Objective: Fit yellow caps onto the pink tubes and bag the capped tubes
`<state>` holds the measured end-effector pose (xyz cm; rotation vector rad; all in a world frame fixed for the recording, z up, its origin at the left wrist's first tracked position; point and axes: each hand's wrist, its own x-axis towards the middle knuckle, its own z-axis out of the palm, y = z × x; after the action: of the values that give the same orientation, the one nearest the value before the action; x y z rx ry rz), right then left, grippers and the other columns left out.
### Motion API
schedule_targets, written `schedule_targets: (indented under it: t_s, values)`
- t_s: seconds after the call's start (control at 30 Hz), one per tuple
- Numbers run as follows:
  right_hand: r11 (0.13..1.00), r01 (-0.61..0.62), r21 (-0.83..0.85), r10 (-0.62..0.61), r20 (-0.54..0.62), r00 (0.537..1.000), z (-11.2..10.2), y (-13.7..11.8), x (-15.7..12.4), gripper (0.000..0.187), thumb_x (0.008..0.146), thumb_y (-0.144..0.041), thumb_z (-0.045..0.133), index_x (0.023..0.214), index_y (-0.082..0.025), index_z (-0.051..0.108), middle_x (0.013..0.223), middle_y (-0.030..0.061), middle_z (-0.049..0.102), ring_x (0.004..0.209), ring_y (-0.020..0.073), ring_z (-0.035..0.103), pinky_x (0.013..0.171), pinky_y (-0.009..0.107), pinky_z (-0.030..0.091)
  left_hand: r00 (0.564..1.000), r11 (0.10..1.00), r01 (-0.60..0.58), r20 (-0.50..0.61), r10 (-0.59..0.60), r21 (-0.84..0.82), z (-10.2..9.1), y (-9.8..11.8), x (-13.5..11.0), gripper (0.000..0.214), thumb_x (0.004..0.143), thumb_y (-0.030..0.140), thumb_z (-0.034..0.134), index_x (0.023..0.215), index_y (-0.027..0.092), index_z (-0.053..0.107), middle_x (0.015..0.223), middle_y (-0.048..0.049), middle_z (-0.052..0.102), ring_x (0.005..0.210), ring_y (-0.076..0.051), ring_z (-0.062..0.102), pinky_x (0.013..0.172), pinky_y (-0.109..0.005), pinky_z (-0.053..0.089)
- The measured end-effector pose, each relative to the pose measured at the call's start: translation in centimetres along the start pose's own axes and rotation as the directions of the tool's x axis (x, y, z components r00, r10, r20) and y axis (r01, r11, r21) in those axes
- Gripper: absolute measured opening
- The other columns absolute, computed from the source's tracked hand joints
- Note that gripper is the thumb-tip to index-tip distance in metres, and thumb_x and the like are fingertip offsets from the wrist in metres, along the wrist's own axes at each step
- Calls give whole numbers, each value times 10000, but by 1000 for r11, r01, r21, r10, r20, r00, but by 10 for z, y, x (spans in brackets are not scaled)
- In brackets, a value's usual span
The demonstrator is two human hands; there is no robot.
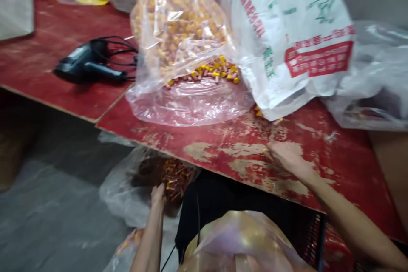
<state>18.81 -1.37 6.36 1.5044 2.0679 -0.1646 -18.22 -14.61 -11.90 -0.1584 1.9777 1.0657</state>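
Note:
My left hand [157, 197] reaches down below the table edge into a clear plastic bag [127, 187] that holds several small yellow-and-red parts [175, 178]; its fingers are mostly hidden. My right hand [285, 157] rests on the worn red table [242, 153], fingers drawn together at a small piece I cannot make out. On the table stands a big clear bag [178, 46] full of yellow and pink parts, with loose ones [210, 72] spilling at its mouth.
A white printed sack [287, 38] leans right of the clear bag. A black heat gun [89, 66] with its cord lies at the left. More plastic [376, 80] sits far right. A shiny bag [245, 242] lies in my lap. Grey floor lies left.

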Motion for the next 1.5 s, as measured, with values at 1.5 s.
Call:
schedule_targets:
  t_s: [1.5]
  values:
    - [990, 13, 143, 1, -99, 995, 18, 6, 8, 187, 843, -184, 479, 782, -126, 645, 784, 150, 670, 686, 211, 630, 565, 271, 318, 453, 982, 78, 884, 117, -170, 127, 22, -197, 462, 766, 335, 631, 1166, 196, 447, 741, 19, 565, 449, -78, 498, 364, -170, 339]
